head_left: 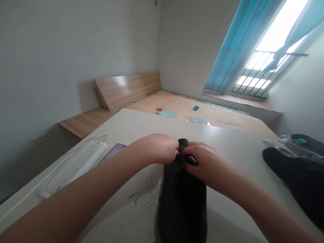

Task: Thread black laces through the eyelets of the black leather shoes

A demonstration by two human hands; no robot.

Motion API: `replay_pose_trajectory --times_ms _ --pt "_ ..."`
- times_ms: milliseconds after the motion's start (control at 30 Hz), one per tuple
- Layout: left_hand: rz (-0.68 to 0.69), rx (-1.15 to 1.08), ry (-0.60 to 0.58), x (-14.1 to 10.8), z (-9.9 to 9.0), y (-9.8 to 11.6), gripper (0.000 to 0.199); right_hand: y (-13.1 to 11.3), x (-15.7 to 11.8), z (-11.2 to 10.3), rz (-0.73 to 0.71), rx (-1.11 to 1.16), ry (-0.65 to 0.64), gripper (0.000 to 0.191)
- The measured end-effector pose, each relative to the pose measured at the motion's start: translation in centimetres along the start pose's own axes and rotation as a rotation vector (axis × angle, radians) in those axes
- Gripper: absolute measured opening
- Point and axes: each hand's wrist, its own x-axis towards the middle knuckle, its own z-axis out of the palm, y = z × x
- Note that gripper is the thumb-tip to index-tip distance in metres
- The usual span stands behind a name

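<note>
A black shoe (183, 206) lies on the white table in front of me, its dark opening toward me. My left hand (165, 148) is closed at the left side of the shoe's upper, fingertips pinched near the tongue. My right hand (202, 157) is closed over the right side, its fingers around a textured black piece of the upper. The two hands almost meet over the middle of the shoe. Exactly which edge or lace each set of fingertips pinches is hidden. A second black shoe (296, 179) lies at the right, apart from my right hand.
On the white table (141, 125), a phone (113, 152) and a long white plastic object with a cord (86, 162) lie left, partly behind my left forearm. A clear plastic bag (303, 145) sits by the second shoe. Beyond stands a wooden bed base (227, 119) with small items.
</note>
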Motion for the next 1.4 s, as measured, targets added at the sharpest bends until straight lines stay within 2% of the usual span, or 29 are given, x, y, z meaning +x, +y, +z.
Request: replay_pose_trajectory --times_ms 200,467,600,733,967,1133,1400 --pt "-0.004 0.011 -0.012 0.0 0.2 0.1 0.029 -0.5 0.3 0.5 0.029 -0.012 0.018 0.016" --pt "-0.009 0.017 -0.024 -0.2 0.0 0.2 0.030 -0.1 0.1 0.1 -0.024 0.028 -0.019 0.020" --pt "-0.004 0.034 -0.042 -0.3 0.0 0.3 0.032 -0.3 0.2 0.4 0.009 0.038 0.002 0.013" --pt "-0.006 0.043 -0.082 -0.4 0.0 0.7 0.032 -0.4 0.1 0.5 0.068 0.039 0.053 0.016" --pt "-0.054 0.039 -0.109 -0.5 0.1 0.9 0.031 0.4 0.7 0.7 0.043 0.167 0.015 0.015" --pt "-0.051 0.018 -0.101 -0.4 0.2 0.9 0.031 0.4 0.6 0.7 0.073 0.194 0.070 0.017" --pt "-0.027 0.010 -0.128 -0.8 -0.4 1.3 0.025 0.8 0.7 0.5 -0.043 0.291 -0.012 0.016"
